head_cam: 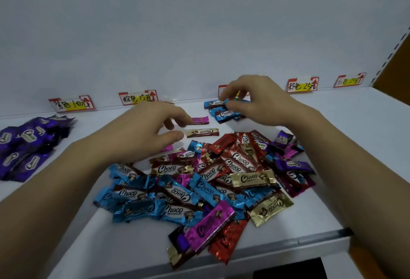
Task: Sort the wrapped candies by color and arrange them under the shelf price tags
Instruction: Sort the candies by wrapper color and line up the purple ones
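A mixed heap of wrapped candies in blue, red, gold, pink and purple lies mid-shelf. Purple candies are piled at the left under the first price tag. A small stack of blue candies sits at the back under a tag that is mostly hidden. My right hand hovers over this stack, thumb and fingers pinching a blue candy. My left hand is spread loosely, its thumb beside a lone gold candy and its fingertips next to a pink candy.
Three more price tags line the white back wall. The shelf's front edge runs close below the heap. A slotted shelf upright stands at the far right. Another pink candy peeks from under my left hand.
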The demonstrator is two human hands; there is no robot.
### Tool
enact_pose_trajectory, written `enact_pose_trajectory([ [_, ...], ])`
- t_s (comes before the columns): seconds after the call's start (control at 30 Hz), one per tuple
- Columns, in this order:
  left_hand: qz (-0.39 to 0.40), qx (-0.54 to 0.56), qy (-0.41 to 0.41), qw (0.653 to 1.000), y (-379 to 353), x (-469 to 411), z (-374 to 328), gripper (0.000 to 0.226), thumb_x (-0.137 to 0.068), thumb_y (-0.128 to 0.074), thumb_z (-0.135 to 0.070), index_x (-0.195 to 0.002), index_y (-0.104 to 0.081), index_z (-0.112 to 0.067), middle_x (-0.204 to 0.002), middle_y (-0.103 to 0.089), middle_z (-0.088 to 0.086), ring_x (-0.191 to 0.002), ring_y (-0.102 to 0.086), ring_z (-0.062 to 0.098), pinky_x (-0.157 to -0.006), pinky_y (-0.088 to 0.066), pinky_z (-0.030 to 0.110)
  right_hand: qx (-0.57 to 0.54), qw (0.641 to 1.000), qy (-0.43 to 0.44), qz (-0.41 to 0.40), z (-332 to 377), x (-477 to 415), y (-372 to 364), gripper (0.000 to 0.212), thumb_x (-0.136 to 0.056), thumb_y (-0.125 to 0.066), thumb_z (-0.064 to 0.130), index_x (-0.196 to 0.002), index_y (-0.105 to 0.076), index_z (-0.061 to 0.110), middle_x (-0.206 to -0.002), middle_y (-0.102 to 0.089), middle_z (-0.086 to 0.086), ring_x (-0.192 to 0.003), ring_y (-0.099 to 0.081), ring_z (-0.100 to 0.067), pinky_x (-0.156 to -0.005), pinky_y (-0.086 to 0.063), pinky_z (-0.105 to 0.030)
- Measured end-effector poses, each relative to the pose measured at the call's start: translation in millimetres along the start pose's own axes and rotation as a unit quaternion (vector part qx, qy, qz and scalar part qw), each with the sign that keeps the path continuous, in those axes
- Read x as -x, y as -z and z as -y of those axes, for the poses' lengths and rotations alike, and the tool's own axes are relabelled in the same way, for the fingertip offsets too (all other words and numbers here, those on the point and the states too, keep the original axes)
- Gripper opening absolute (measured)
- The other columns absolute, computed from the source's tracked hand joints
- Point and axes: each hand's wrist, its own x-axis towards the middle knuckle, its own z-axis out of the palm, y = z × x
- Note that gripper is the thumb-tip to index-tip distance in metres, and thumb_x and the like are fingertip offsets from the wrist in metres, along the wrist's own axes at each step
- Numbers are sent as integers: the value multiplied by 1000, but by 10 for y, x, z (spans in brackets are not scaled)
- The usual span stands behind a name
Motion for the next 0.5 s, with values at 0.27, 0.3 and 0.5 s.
enact_pose_trajectory([
  [0.27,55,24,-14,998,5,288,224,11,-87,-67,-49,-96,-70,-43,-90,-67,-20,-85,-58,-1,-75,-52,32,-9,988,56,141,492,123,-352,29,-95,-60,50,-111,-72,30,-94,-67,15,-84,-59,0,-67,-42,-16],
  [0.3,77,27,-29,996,28,301,242,15,-84,-68,-54,-97,-69,-46,-94,-66,-21,-89,-58,-1,-77,-52,34,-6,988,51,143,502,124,-400,29,-94,-62,50,-113,-71,31,-93,-67,15,-84,-59,0,-66,-40,-14],
  [0.5,191,60,-110,974,11,296,163,48,-66,-71,-71,-112,-62,-61,-103,-59,-29,-96,-59,1,-80,-55,35,-71,983,28,168,500,102,-461,11,-89,-74,34,-98,-71,31,-77,-67,12,-72,-62,-1,-63,-43,-15],
])
